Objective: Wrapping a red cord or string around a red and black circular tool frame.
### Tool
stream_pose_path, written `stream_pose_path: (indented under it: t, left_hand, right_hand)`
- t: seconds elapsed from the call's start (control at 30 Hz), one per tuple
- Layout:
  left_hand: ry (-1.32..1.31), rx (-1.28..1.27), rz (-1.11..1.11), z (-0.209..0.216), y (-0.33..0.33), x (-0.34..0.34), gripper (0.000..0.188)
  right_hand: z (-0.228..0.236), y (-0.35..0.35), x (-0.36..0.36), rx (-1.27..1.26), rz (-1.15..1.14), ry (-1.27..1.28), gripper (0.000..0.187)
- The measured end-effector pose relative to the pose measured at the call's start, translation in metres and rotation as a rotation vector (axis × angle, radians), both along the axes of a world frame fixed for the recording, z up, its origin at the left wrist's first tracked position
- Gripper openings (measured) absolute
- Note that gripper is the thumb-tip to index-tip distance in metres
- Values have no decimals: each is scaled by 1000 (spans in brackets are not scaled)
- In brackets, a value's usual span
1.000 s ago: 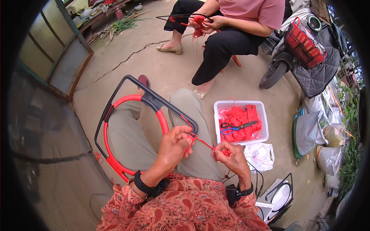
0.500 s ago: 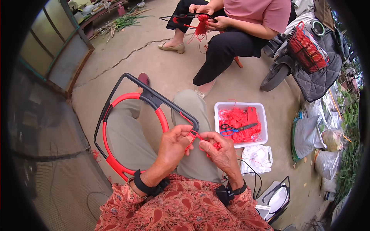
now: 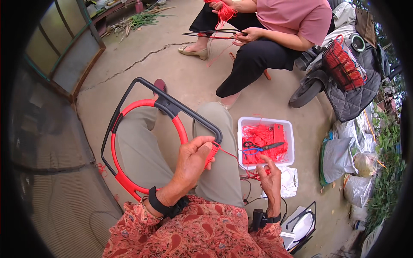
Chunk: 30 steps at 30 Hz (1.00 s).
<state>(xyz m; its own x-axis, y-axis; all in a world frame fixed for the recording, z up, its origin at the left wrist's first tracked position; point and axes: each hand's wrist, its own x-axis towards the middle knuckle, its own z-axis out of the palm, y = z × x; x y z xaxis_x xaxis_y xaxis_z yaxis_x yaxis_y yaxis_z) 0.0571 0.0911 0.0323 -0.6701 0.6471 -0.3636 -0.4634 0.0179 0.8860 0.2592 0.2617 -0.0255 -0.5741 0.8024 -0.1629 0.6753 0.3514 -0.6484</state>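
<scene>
Across my lap lies a black frame (image 3: pixel 188 111) with a ring inside it, largely wrapped in red. My left hand (image 3: pixel 190 162) is closed on the frame's near right edge, its thumb pressing a red-wrapped stretch (image 3: pixel 211 155) just below the black corner. From that spot a red cord (image 3: pixel 230 152) runs right to my right hand (image 3: pixel 271 184). This hand, fingers bent, holds a small bundle of red cord (image 3: pixel 254 174) beside the white tub. The bundle is partly hidden by the fingers.
The white plastic tub (image 3: pixel 290 136) holds red cord and blue-and-black-handled scissors (image 3: pixel 263 148). A white bag (image 3: pixel 289 182) lies below it. Opposite sits a person in pink (image 3: pixel 292 19), handling another frame and red cord. Sacks (image 3: pixel 340 155) stand at the right, a mesh panel (image 3: pixel 64 202) at the left.
My right hand has moved right and down from the frame's corner, drawing the red cord out. My left hand keeps its grip. The other person's one hand has risen with their cord bundle.
</scene>
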Motion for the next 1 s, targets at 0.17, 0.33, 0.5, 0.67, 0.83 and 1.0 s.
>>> stream_pose_path:
  t: [0.17, 0.33, 0.5, 0.67, 0.83, 1.0]
  left_hand:
    - [5, -15, -28, -2, -1, 3, 28]
    - [172, 61, 23, -12, -3, 12, 26]
    - [746, 36, 124, 6, -24, 0, 24]
    - [-101, -36, -20, -4, -58, -40, 23]
    - [-581, 204, -402, -14, -35, -40, 45]
    - [-622, 352, -541, -32, -24, -45, 49]
  right_hand:
    - [54, -40, -68, -357, 162, 487, 24]
    - [49, -55, -92, -430, 335, 414, 21]
    - [49, -54, -88, -392, 265, 483, 19]
    - [47, -51, -85, -435, 261, 477, 19]
    - [46, -55, -87, -420, 275, 507, 19]
    - [43, -57, -83, -270, 330, 436, 18]
